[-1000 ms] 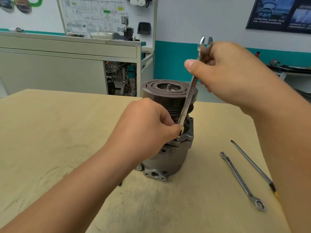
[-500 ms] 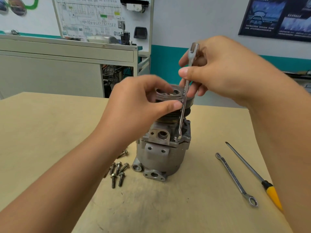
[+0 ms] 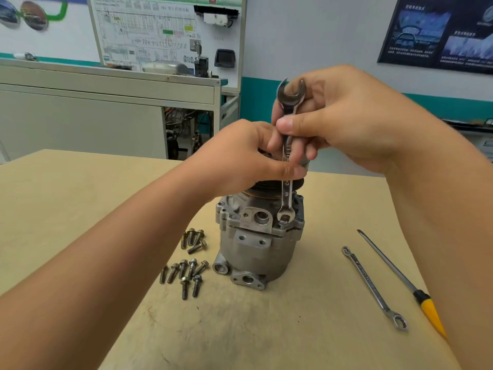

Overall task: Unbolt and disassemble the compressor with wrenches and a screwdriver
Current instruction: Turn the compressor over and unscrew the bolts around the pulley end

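The bench point(image 3: 80, 196) carries everything, and the compressor point(image 3: 256, 252) stands upright near its middle, pulley end up. Both hands work above it. The right hand point(image 3: 346, 116) grips the upper part of an open-ended wrench point(image 3: 287, 193), its thumb pressed across the shaft and its fingers curled behind. The left hand point(image 3: 240, 158) pinches the shaft lower down, fingers clamped on it. The wrench stands nearly vertical. To the right, well apart from the compressor, a ring wrench point(image 3: 373, 287) and a yellow-handled screwdriver point(image 3: 400, 275) lie untouched. Just left of the compressor lies a scatter of loose bolts point(image 3: 191, 265) in two small groups. The wrench's lower end sits on a bolt point(image 3: 284, 219) at the housing flange. Judging by the pile, most of the unbolting is done. What seems left is this bolt, any others hidden behind, and then parting the housing sections, with the pulley not yet off.
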{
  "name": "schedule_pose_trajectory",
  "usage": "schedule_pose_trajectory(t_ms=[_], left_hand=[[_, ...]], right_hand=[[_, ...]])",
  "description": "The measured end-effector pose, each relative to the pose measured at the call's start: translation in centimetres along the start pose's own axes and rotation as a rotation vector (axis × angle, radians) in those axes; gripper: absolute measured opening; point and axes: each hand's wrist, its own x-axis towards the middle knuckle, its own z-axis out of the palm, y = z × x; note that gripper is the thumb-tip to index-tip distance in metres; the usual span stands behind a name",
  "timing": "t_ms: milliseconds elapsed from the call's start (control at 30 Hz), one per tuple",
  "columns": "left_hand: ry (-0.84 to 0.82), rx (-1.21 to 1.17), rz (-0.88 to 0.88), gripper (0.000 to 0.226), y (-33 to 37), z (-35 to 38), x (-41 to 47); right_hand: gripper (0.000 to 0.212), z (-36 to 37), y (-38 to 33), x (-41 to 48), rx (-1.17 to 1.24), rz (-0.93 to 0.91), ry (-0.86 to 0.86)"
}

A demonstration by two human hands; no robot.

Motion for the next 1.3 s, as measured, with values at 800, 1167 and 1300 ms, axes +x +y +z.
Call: schedule_pose_trajectory(t_ms=[800,1167,1300], left_hand=[[-0.050,0.204,0.049,0.035,1.2,0.4,0.5],[0.072,0.104,0.032,0.031,0.5,0.5,0.5],[0.138,0.019,0.028,0.033,-0.4,0.7,0.4]], right_hand=[[0.017,-0.7,1.8,-1.7,0.179,-0.009,0.148],[0.012,0.2,1.9,-0.9,0.024,-0.004,0.251],[0.016,0.7,1.5,-0.7,0.033,-0.018,0.237]])
